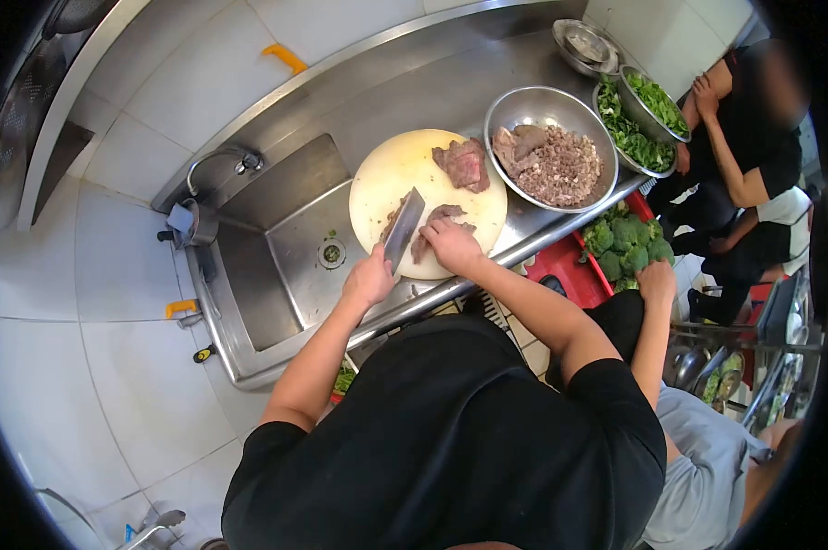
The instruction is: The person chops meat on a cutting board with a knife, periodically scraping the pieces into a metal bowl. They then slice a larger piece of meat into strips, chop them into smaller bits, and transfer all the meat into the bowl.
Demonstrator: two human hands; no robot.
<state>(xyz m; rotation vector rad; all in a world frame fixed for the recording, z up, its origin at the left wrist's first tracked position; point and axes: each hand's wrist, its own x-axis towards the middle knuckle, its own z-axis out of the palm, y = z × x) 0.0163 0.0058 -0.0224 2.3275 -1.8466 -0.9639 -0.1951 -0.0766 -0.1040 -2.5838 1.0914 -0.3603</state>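
A round cream cutting board [377, 179] lies across the sink's edge and the steel counter. My left hand [368, 278] is wrapped round the handle of a cleaver [403, 229], whose broad blade stands on edge over the board. Just left of the blade are dark cut bits of meat, partly hidden by it. With bent fingers, my right hand [450, 246] presses on a piece of cooked meat [446, 214] to the right of the blade. A larger reddish-brown chunk of meat [462, 165] rests at the board's far right.
A steel bowl [498, 115] of chopped meat stands right of the board. Beyond it are bowls of leafy greens [636, 137]. The sink basin [263, 289] and faucet [247, 163] are at left. Broccoli [629, 243] fills a red crate below, where another person's hand [657, 280] reaches.
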